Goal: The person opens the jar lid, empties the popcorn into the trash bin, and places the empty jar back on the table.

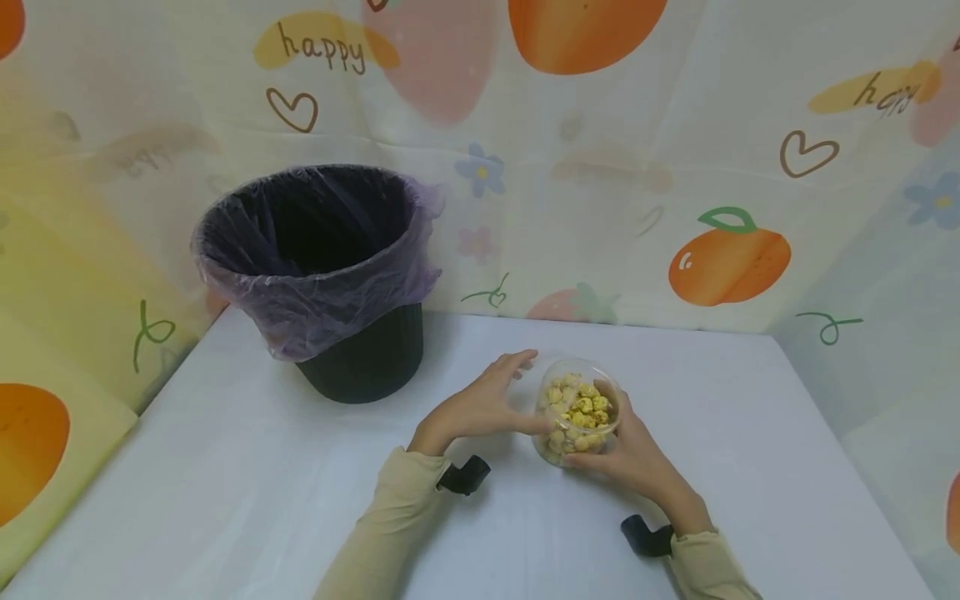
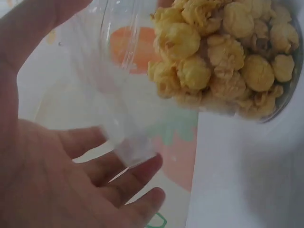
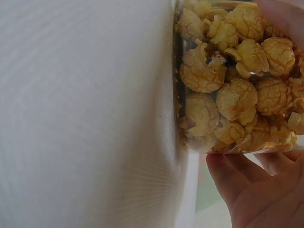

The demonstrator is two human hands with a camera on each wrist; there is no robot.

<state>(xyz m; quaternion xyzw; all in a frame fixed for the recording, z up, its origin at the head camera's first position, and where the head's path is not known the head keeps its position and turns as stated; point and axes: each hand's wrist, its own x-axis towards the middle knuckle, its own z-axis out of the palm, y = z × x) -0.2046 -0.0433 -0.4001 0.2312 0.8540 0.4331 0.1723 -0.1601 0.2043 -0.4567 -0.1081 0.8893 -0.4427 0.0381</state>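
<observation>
A clear plastic jar (image 1: 553, 446) of yellow popcorn (image 1: 588, 408) stands on the white table, its mouth uncovered. My right hand (image 1: 641, 454) grips it from the right, thumb on the near side and fingers around the far side. Against the jar's left side is my left hand (image 1: 483, 404), thumb and fingers spread around a clear lid (image 2: 135, 149). In the left wrist view the lid is tilted and blurred beside the jar's rim, with fingertips at its lower edge. Popcorn (image 3: 237, 99) fills the jar in the right wrist view.
A black bin (image 1: 367, 358) with a purple translucent liner (image 1: 322, 308) stands at the back left of the white table (image 1: 225, 500). Behind it hangs a cloth printed with fruit (image 1: 731, 267) and hearts. Each wrist wears a small black device (image 1: 465, 475).
</observation>
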